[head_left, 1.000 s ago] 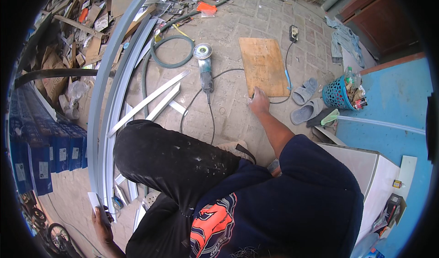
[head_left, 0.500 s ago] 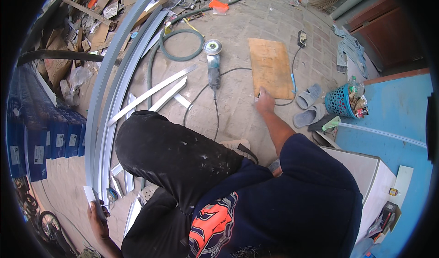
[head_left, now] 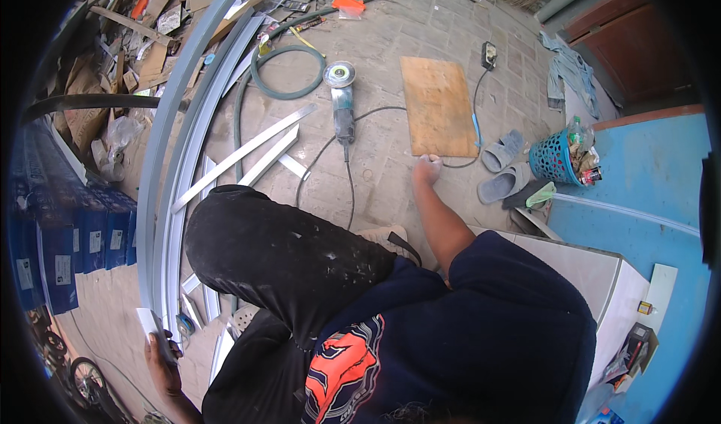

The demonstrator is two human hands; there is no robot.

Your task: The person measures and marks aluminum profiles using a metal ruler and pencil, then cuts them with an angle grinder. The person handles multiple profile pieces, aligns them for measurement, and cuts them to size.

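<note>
Two hands are busy in very different places. Your right hand (head_left: 428, 170) is stretched far forward and rests on the paved floor (head_left: 390, 41), with the fingers bent under like a loose fist; it touches or almost touches the near edge of the plywood board (head_left: 438, 105), at the corner where the black cable (head_left: 342, 165) passes, and I cannot tell if it is holding something small. The board lies flat just beyond this hand. To the left of the hand, well apart from it, lies the angle grinder (head_left: 342, 101), with its disc pointing away from you and its cable running back toward your knee. Your left hand (head_left: 161, 353) is low at your left side and it grips the near end of the long grey metal profiles (head_left: 176, 146), with the fingers closed around the white end piece. These profiles run away from that hand in a long curve toward the top of the view. Some short white strips (head_left: 248, 153) lie on the floor between the profiles and the grinder. On the right of the board stand a pair of grey sandals (head_left: 505, 167) and a blue basket (head_left: 552, 161).
</note>
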